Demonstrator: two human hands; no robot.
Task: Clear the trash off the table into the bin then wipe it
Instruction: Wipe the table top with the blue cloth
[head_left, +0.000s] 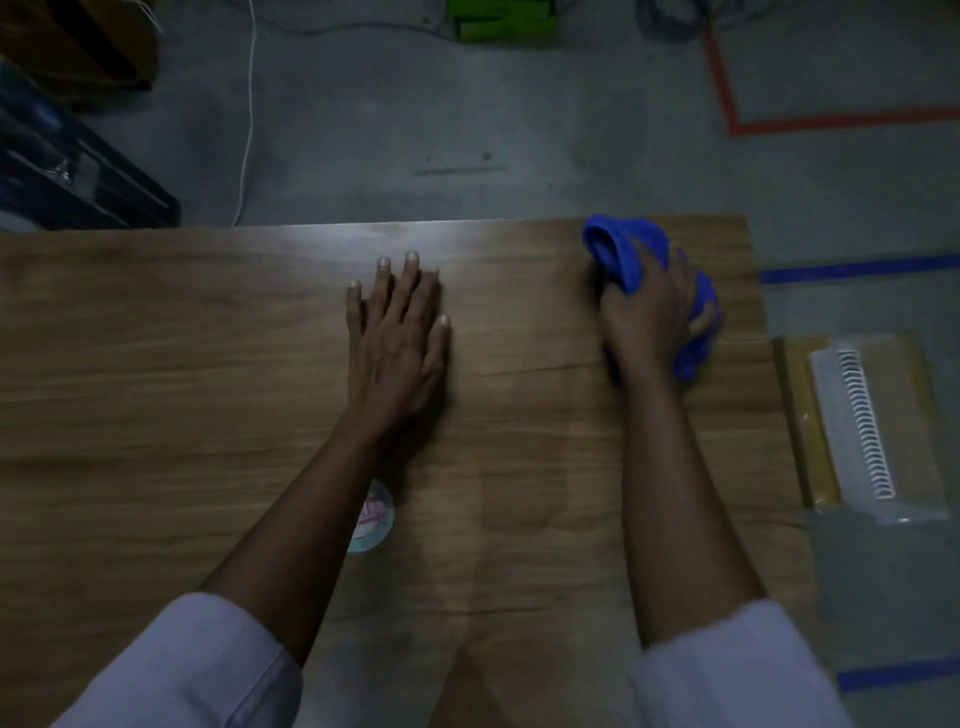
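The left hand (397, 338) lies flat, palm down, on the wooden desk (156, 364) near the middle of its far edge, its fingers (410, 275) stretched out straight and close together, holding nothing. The right hand (649, 317) is near the far right corner of the desk, its fingers curled tight around a bunched blue cloth (623, 249) that presses on the desk top; cloth bulges out beyond the hand on the far side and on the right side. Both forearms are bare, with pale sleeves (182, 670) pushed up toward the elbows. A round sticker (374, 519) with a pale blue rim lies on the desk, partly hidden under the left forearm. On the grey floor just beside the desk's right edge sits a yellowish packet (857, 426) with a white ridged part. No bin can be made out.
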